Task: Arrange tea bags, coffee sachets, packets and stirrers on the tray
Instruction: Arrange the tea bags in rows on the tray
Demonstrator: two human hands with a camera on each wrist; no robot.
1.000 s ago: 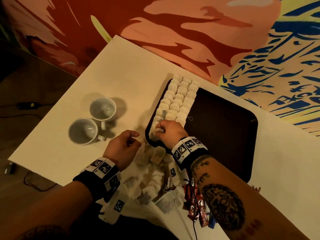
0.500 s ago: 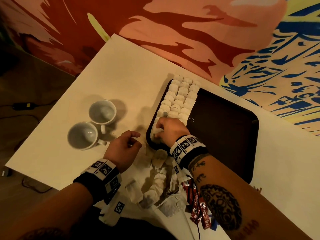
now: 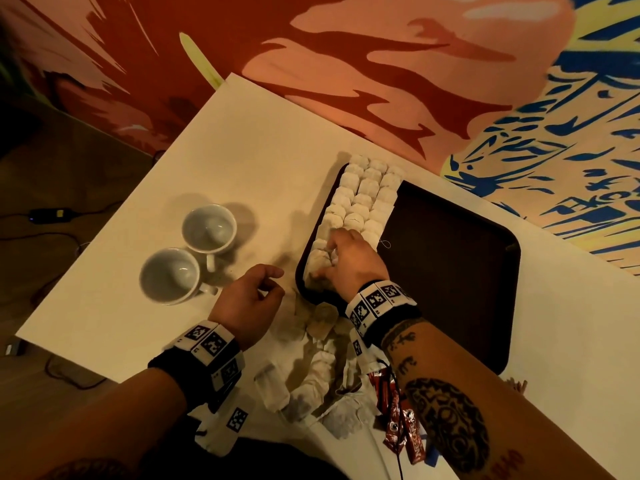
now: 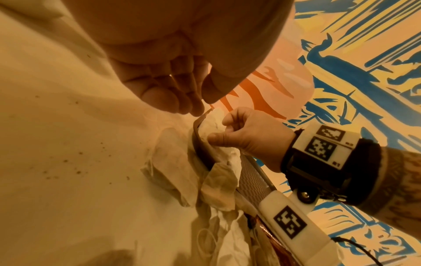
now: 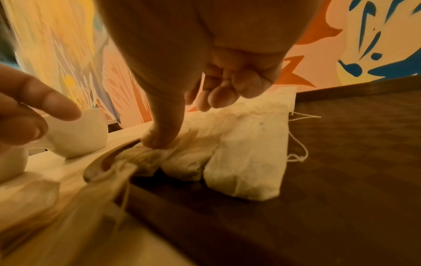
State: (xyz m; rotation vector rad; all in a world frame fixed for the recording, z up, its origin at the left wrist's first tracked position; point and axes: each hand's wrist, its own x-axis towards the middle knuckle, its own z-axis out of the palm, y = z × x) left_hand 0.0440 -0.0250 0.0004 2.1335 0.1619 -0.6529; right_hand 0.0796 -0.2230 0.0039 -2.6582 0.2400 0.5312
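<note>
**Head view: right hand on the near end of the tea-bag rows**

Head view puts my right hand (image 3: 349,261) at the near left corner of the dark tray (image 3: 450,271), over the nearest of the tea bags (image 3: 363,192) laid in three rows along the tray's left side. From the right wrist view I see the thumb pressing down on one tea bag (image 5: 145,158) by the rim while the other fingers (image 5: 227,93) curl loosely above the rows; whether a bag is actually pinched I cannot tell, because the palm covers the contact.

My left hand (image 3: 247,301) hovers over the desk (image 3: 242,150) just left of the tray, fingers loosely curled and a little apart, holding nothing that I can see.

A heap of loose tea bags (image 3: 318,375) lies on the desk between my forearms, partly hidden by the wrist mounts. Red coffee sachets (image 3: 398,417) sit beside it, half under my right forearm, with the print only partly legible. Two white cups (image 3: 188,254) stand together left of the hands. The right part of the tray floor is too dark to make out.
</note>
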